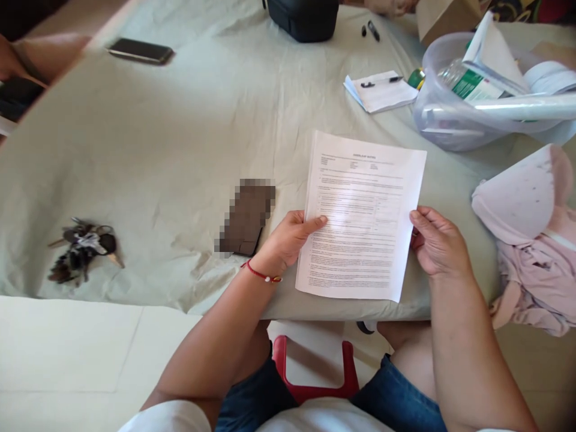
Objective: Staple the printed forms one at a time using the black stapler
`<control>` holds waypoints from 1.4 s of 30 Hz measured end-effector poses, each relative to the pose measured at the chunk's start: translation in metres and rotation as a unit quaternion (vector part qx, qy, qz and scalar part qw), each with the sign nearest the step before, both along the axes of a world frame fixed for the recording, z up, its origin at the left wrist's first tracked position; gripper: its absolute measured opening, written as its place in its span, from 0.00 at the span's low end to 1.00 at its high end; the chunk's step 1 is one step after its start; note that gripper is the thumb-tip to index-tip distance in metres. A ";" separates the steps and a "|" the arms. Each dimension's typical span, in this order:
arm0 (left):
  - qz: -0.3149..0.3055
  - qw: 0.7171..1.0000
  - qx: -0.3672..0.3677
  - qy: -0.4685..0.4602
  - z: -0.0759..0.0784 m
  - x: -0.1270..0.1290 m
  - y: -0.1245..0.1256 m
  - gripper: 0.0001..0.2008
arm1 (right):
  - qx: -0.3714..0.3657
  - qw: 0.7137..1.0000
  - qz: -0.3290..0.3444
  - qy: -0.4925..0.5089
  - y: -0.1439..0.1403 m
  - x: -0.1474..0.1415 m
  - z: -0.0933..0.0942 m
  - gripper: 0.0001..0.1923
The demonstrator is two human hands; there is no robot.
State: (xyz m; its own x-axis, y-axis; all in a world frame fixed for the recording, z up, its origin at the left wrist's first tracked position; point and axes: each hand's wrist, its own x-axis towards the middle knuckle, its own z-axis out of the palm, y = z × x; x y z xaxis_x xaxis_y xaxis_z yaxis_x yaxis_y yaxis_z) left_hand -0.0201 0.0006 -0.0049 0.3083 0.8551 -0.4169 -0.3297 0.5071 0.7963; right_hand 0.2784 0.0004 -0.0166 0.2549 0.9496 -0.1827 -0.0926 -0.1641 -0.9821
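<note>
White printed paper, a form sheet (363,222) covered in fine lines of text, sits in both hands above the near edge of a table draped in pale green cloth (180,156). The left hand (288,240) pinches the sheet's left edge, thumb on top and fingers underneath, a thin red cord bracelet (261,274) at its wrist; the right hand (436,240) closes on the right edge in the same way, so both hands are clamped on the paper and hold it roughly flat, slightly tilted, its lower part out past the table edge. As far as can be judged, the sheet is lifted and held for reading; no mark or writing by hand can be made out on it, and no pen is in either hand. A black pen (380,81) lies well apart on a small white notepad (382,93) further back, beside a clear plastic tub (450,126) holding a bottle and papers. Just left of the left hand lies a dark brown wallet (246,219), partly blurred; a bunch of keys (83,249) rests further left, and a black phone (140,51) lies at the far left. A pink garment (531,240) is heaped at the right edge.
</note>
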 end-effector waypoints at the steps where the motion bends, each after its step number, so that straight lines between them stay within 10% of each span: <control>1: 0.013 1.000 0.003 0.001 0.000 0.000 -0.001 0.23 | -0.005 1.000 0.016 -0.007 -0.001 0.001 -0.002 0.23; 24: 0.147 0.979 0.056 0.129 0.004 0.006 -0.002 0.18 | -0.044 0.997 0.048 -0.031 0.004 0.039 0.001 0.28; 39: 0.147 0.970 0.074 0.177 0.025 0.003 -0.017 0.04 | 0.083 0.994 -0.070 -0.028 0.018 0.081 -0.009 0.15; 42: 0.178 0.961 0.057 0.204 0.025 0.001 -0.018 0.14 | 0.079 0.993 -0.084 0.005 0.019 0.073 -0.007 0.16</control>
